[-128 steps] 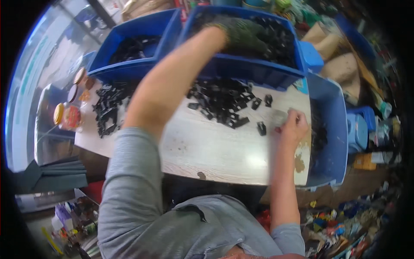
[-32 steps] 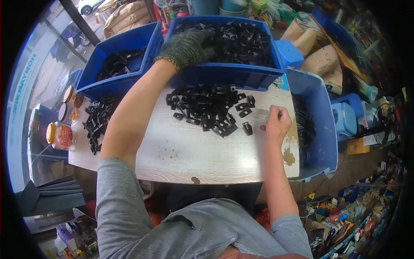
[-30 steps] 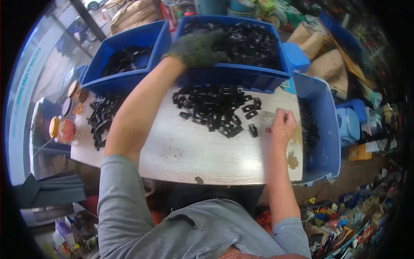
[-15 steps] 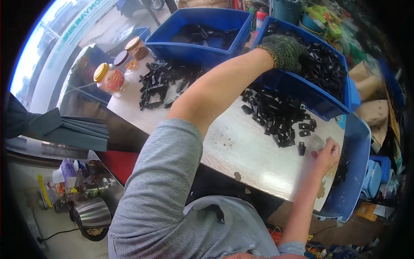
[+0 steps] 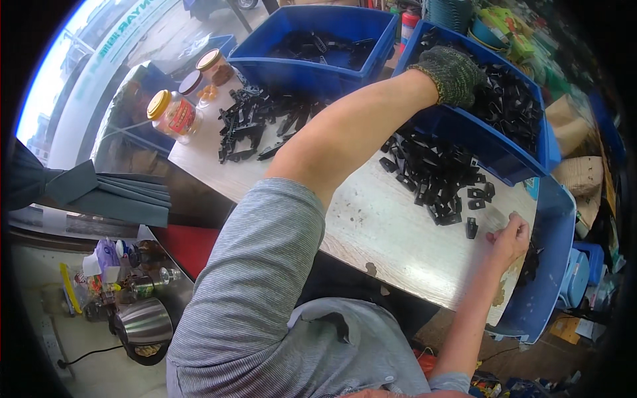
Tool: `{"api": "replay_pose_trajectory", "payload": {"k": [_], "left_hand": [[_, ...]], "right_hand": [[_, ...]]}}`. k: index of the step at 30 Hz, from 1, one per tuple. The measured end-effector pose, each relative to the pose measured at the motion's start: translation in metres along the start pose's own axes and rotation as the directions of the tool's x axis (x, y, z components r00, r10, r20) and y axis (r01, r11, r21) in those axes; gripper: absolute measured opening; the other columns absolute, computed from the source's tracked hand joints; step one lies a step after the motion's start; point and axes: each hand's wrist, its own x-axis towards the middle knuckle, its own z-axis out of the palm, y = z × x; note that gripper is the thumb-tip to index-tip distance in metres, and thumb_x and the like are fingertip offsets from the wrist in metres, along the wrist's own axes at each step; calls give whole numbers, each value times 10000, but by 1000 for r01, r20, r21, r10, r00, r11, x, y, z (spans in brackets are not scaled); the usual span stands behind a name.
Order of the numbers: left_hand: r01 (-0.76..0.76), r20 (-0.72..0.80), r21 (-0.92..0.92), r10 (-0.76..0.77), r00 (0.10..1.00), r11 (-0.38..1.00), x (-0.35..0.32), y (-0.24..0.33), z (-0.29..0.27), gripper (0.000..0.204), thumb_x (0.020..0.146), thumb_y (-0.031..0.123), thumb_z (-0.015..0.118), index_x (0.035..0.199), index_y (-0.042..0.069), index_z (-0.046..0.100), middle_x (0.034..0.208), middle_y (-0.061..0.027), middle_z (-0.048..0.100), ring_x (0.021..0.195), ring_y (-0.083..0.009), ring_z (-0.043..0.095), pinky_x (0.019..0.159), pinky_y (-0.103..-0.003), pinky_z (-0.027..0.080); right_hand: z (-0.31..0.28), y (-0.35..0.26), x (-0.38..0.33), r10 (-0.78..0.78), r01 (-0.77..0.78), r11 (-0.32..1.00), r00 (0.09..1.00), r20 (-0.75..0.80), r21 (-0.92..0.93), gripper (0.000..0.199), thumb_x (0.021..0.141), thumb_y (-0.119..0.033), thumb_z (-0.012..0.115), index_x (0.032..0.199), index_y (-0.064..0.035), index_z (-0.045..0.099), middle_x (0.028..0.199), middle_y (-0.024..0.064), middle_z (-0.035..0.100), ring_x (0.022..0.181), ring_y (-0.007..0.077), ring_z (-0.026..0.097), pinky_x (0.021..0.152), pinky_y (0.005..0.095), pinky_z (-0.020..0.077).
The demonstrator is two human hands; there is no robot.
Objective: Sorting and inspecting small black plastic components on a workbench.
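My left hand [image 5: 452,77], in a dark green knitted glove, reaches over the near rim of the right-hand blue bin [image 5: 458,136]. It rests at a heap of small black plastic parts [image 5: 507,106] in that bin. Its fingertips are hidden, so its grip does not show. My bare right hand [image 5: 509,241] is at the table's right edge with the fingers curled together; anything pinched in them is too small to make out. Just left of it, a single black part [image 5: 471,228] stands apart from a loose pile of similar parts [image 5: 431,174] on the pale table [image 5: 411,252].
A second blue bin [image 5: 312,74] at the back left holds more black parts. Longer black pieces [image 5: 242,126] lie before it, near lidded jars [image 5: 179,118]. A large blue tub [image 5: 554,265] stands against the table's right side. A steel kettle [image 5: 144,323] sits lower left.
The view has shifted slightly. My gloved left hand has moved a little right in the bin. A blurred clear patch beside my right hand no longer shows.
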Motion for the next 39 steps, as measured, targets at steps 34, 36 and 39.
{"api": "replay_pose_trajectory", "payload": {"k": [34,36,39], "left_hand": [[-344,-626,-345,59,778,873,-72,77,-22,267,838,179,745,1095,122,695,1066,-100,686,944,-272,689,800,-380,567],[-336,-590,-307,99,802,890,-87,90,-6,285,824,189,747,1098,127,695,1089,-97,680,937,-269,684,775,-382,569],[-258,-392,-249,147,908,933,-105,103,22,294,792,248,708,1072,158,699,1059,-119,661,924,-319,634,767,-461,544]], "right_hand": [[3,-17,-8,18,-16,998,999,-26,66,197,881,-163,629,786,6,596,630,12,534,482,81,462,392,280,469],[5,-16,-8,4,-2,997,1000,-17,75,200,882,-165,627,783,5,594,637,10,536,494,79,467,393,280,472],[6,-21,-14,-1,2,996,1000,-18,85,203,883,-168,626,780,3,593,646,8,538,507,77,471,389,279,473]]}}
